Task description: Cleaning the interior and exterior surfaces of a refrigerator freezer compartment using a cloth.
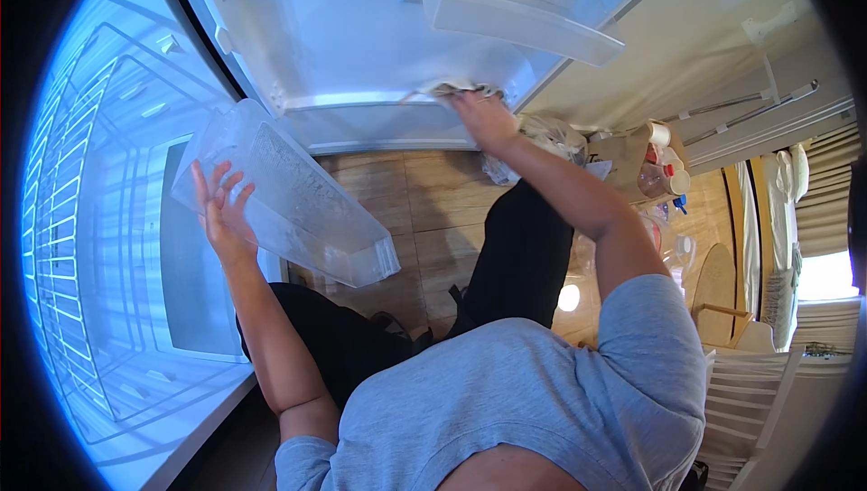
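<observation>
A translucent plastic refrigerator door bin (pixel 305 199) is tilted in front of the open refrigerator, with moisture or frost-like marks on its wall. My left hand (pixel 227 210) supports it near its left end, fingers spread against the plastic. Part of the thumb side is blurred behind the clear wall. A crumpled pale cloth (pixel 464 88) is in my right hand (pixel 484 118), pressed to the lower ledge of the refrigerator door (pixel 379 98). Motion blurs the cloth and fingers.
White wire shelves (pixel 68 193) are inside the lit refrigerator at left. Another clear bin (pixel 521 20) remains on the door. A plastic bag (pixel 552 139) and a paper bag (pixel 616 155) with bottles stand on the wood-look floor (pixel 440 213). A white slatted chair (pixel 745 396) is at lower right.
</observation>
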`<state>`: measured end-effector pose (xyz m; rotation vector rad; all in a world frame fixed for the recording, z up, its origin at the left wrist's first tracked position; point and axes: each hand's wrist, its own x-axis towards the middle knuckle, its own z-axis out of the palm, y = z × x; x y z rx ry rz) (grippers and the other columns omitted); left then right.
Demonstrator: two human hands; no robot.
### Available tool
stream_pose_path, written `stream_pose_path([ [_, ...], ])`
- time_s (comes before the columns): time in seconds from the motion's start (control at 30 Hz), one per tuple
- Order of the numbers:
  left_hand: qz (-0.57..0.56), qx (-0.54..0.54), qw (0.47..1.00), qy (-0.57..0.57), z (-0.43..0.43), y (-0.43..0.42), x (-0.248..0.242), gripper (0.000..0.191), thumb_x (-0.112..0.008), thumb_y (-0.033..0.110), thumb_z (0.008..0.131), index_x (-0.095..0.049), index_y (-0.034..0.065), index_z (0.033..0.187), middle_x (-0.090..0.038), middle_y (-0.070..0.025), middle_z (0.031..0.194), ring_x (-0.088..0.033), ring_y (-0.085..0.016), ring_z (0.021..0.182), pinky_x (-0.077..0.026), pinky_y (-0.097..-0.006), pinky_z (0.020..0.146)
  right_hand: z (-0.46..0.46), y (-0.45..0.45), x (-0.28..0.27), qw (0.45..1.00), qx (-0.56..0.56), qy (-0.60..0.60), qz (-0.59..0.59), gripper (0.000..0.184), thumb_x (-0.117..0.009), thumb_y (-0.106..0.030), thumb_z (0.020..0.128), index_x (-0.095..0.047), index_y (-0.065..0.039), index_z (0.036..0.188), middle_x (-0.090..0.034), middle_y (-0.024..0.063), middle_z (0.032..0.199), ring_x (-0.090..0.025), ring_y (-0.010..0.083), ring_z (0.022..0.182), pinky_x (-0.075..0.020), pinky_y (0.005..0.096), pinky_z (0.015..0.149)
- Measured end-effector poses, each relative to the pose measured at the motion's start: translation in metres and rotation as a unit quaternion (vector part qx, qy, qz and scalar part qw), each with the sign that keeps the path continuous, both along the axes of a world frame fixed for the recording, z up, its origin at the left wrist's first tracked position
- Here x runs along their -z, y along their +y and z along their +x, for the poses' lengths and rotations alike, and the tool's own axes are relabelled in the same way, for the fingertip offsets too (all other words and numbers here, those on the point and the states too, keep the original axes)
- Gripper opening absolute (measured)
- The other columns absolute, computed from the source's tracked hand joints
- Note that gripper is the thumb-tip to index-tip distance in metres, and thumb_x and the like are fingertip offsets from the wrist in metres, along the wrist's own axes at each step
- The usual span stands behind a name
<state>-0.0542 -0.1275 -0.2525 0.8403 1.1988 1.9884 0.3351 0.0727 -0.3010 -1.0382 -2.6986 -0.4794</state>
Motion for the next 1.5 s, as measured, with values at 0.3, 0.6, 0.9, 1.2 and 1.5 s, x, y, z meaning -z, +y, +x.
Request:
stream_pose_path([
  [0.3, -0.019, 0.014, 0.999, 0.021, -0.002, 0.0, 0.004, 0.075, -0.052, 0.028, 0.084, -0.019, 0.0063, 0.148, -0.047, -0.0193, 0.126, -0.049, -0.028, 0.108, -0.041, -0.0433, 0.09, 0.025, -0.024, -0.132, 0.964, 0.115, -0.191, 0.143, 0.026, -0.055, -0.015, 0.076, -0.068, 0.001, 0.092, -0.057, 0.0187, 0.111, -0.054, 0.0322, 0.106, -0.0385, 0.0488, 0.093],
  [0.6, -0.019, 0.009, 0.999, 0.032, 0.004, 0.01, 0.007, 0.075, -0.052, 0.03, 0.083, -0.022, 0.0041, 0.146, -0.049, -0.0192, 0.124, -0.05, -0.028, 0.107, -0.042, -0.0427, 0.089, 0.051, -0.021, -0.071, 0.922, 0.053, -0.365, 0.115, 0.036, -0.052, -0.021, 0.079, -0.067, 0.0, 0.104, -0.057, 0.0149, 0.113, -0.048, 0.0284, 0.115, -0.0216, 0.0519, 0.109],
  [0.9, -0.023, 0.009, 0.998, 0.05, -0.002, 0.007, 0.007, 0.076, -0.051, 0.034, 0.085, -0.019, 0.0053, 0.148, -0.047, -0.0195, 0.126, -0.049, -0.028, 0.109, -0.041, -0.0443, 0.092, 0.051, -0.011, -0.11, 0.958, 0.075, -0.227, 0.158, 0.025, -0.051, -0.01, 0.079, -0.064, 0.003, 0.096, -0.057, 0.0127, 0.102, -0.054, 0.0252, 0.107, -0.0293, 0.0448, 0.107],
  [1.2, -0.024, -0.027, 0.999, 0.035, -0.008, -0.006, -0.002, 0.073, -0.052, 0.028, 0.087, -0.019, 0.0051, 0.148, -0.048, -0.019, 0.124, -0.049, -0.028, 0.108, -0.041, -0.0442, 0.092, 0.038, -0.01, -0.026, 0.951, 0.004, -0.293, 0.103, 0.024, -0.048, -0.009, 0.08, -0.063, 0.004, 0.094, -0.055, 0.0131, 0.094, -0.053, 0.0254, 0.104, -0.0286, 0.0422, 0.108],
  [1.5, -0.006, -0.073, 0.997, -0.021, -0.01, -0.016, -0.018, 0.076, -0.049, 0.023, 0.081, -0.018, 0.0028, 0.147, -0.048, -0.0197, 0.122, -0.049, -0.028, 0.107, -0.042, -0.0424, 0.089, 0.004, 0.017, 0.005, 0.997, -0.066, 0.044, 0.003, 0.027, -0.049, -0.014, 0.083, -0.057, -0.001, 0.105, -0.054, 0.015, 0.102, -0.053, 0.0312, 0.099, -0.0403, 0.043, 0.092],
])
